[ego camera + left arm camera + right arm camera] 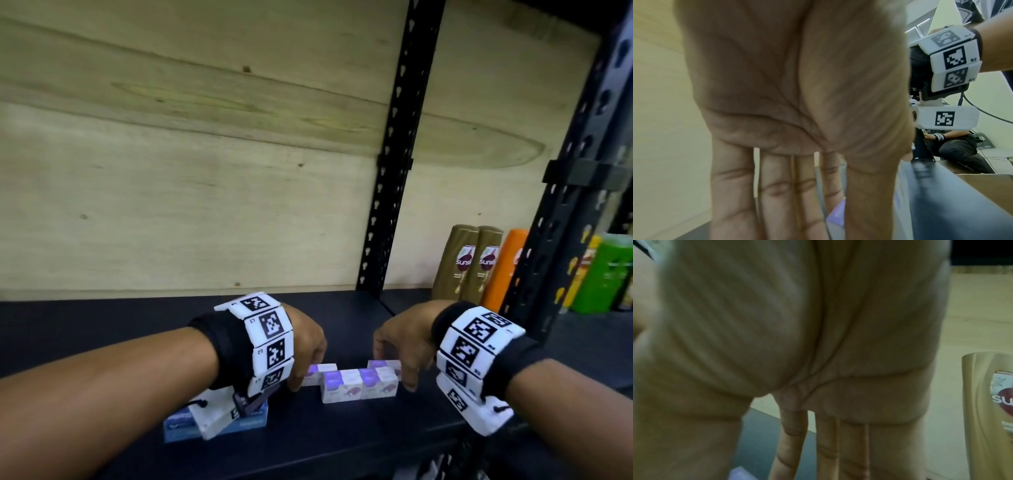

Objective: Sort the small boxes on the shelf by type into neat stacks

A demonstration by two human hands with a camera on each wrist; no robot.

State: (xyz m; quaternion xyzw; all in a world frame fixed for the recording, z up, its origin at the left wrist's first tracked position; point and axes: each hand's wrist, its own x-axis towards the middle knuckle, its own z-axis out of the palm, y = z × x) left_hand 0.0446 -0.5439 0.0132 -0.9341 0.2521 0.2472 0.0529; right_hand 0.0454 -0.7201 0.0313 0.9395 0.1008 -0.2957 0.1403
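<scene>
Several small white-and-purple boxes (pixel 359 385) lie close together on the dark shelf (pixel 102 335), two in front and others behind. My left hand (pixel 305 373) reaches down at their left end, its straight fingers (pixel 777 194) touching the back left box (pixel 320 371); a purple box corner (pixel 836 214) shows between them. At the right end is my right hand (pixel 397 370), fingers (pixel 828 451) straight and pointing down, thumb by the front right box (pixel 378 385). A stack of blue boxes (pixel 181 425) sits under my left wrist, partly hidden.
Two gold shampoo bottles (pixel 471 263), an orange bottle (pixel 507 270) and a green one (pixel 606 274) stand at the back right. A black upright post (pixel 387 205) divides the plywood back wall. A seated person (pixel 957 149) is behind me.
</scene>
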